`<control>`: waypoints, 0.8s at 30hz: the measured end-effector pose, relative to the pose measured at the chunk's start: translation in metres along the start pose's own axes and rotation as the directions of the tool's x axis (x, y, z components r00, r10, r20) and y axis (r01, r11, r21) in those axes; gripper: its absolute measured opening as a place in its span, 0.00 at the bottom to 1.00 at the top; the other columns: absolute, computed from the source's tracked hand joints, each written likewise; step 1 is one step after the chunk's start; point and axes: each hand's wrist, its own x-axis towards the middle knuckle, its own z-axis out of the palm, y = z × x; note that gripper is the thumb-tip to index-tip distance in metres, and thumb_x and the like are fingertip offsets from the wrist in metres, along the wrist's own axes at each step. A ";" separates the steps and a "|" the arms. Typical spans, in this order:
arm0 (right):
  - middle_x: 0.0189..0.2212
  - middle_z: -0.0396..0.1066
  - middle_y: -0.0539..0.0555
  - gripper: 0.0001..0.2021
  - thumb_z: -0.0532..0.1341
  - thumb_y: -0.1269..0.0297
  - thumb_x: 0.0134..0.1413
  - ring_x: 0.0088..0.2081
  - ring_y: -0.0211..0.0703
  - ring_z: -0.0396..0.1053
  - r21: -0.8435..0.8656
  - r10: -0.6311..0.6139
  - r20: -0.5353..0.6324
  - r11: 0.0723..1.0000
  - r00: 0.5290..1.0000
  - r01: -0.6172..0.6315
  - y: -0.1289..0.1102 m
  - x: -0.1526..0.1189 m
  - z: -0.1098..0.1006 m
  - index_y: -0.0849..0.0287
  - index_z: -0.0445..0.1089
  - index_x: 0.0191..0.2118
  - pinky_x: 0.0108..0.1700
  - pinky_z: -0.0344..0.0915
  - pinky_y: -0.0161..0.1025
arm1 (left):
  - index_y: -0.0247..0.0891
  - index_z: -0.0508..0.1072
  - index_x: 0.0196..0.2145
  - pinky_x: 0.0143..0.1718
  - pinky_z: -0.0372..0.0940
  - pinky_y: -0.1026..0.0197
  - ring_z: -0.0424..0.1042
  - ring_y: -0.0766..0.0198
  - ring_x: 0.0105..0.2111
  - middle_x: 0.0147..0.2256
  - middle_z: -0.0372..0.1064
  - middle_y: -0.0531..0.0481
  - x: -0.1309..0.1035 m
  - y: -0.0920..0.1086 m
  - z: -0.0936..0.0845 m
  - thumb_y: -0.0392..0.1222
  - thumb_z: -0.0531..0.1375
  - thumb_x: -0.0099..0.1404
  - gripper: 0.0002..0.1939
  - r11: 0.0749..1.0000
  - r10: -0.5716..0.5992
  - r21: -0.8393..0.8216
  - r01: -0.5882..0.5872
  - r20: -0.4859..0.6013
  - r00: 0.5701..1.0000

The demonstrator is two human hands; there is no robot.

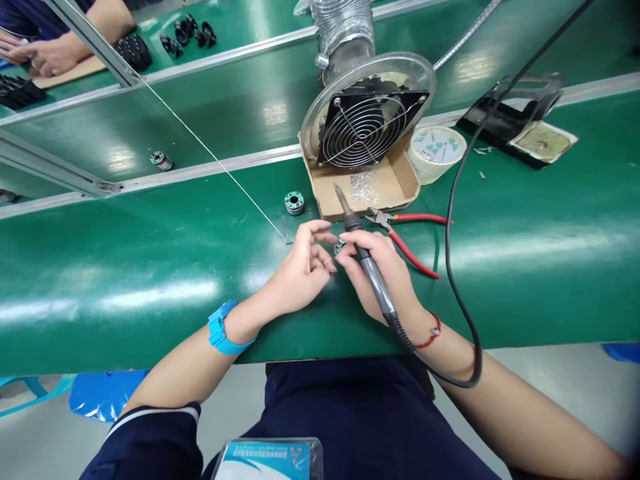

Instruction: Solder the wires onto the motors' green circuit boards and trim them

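Observation:
My right hand [383, 273] holds a soldering iron [376, 280], its metal tip pointing up and away over the edge of a cardboard tray [330, 197]. Between my two hands is a small round green circuit part [339, 248], partly hidden by the fingers; the right fingertips touch it. My left hand [307, 270] is beside it on the left, fingers curved and apart, with nothing visible in them. Another round part with a green board [295, 203] stands on the green table beyond my left hand. Red-handled cutters [400, 233] lie right of the iron.
A fan with a wire guard [363, 130] stands behind the tray. Right of it are a white tape roll [437, 153] and an iron stand [530, 133]. The iron's black cable [450, 253] loops at right. Across the partition, a person's hand [53, 57] rests near black parts.

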 end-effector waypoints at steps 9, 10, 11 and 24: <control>0.42 0.75 0.52 0.22 0.62 0.66 0.60 0.48 0.43 0.72 0.105 -0.006 -0.004 0.994 1.000 0.007 0.003 -0.003 0.002 0.51 0.61 0.59 0.51 0.70 0.47 | 0.47 0.50 0.51 0.22 0.59 0.69 0.65 0.79 0.25 0.54 0.59 0.48 -0.001 -0.007 0.004 0.28 0.56 0.50 0.33 0.979 0.018 -0.203 -0.007 0.055 0.998; 0.39 0.75 0.50 0.21 0.61 0.68 0.60 0.45 0.42 0.73 0.109 -0.007 -0.002 0.994 1.000 0.007 0.003 -0.003 0.003 0.50 0.61 0.58 0.50 0.70 0.46 | 0.47 0.50 0.52 0.22 0.58 0.69 0.66 0.79 0.25 0.55 0.59 0.47 -0.002 -0.007 0.004 0.28 0.56 0.50 0.34 0.978 0.019 -0.206 -0.006 0.065 0.998; 0.36 0.75 0.49 0.20 0.60 0.69 0.61 0.43 0.41 0.73 0.113 -0.009 -0.006 0.994 1.000 0.009 0.003 -0.002 0.003 0.49 0.62 0.58 0.49 0.71 0.45 | 0.48 0.50 0.53 0.21 0.58 0.69 0.67 0.78 0.26 0.55 0.59 0.47 -0.003 -0.006 0.003 0.29 0.56 0.51 0.34 0.981 0.029 -0.192 -0.016 0.066 0.997; 0.41 0.78 0.53 0.23 0.64 0.71 0.56 0.36 0.42 0.77 0.090 0.196 -0.076 0.978 0.978 -0.190 0.014 -0.013 -0.056 0.48 0.71 0.57 0.44 0.75 0.43 | 0.36 0.69 0.37 0.34 0.62 0.63 0.67 0.66 0.32 0.33 0.69 0.50 0.000 0.009 -0.009 0.32 0.53 0.69 0.06 0.558 0.145 0.812 -0.171 0.107 0.984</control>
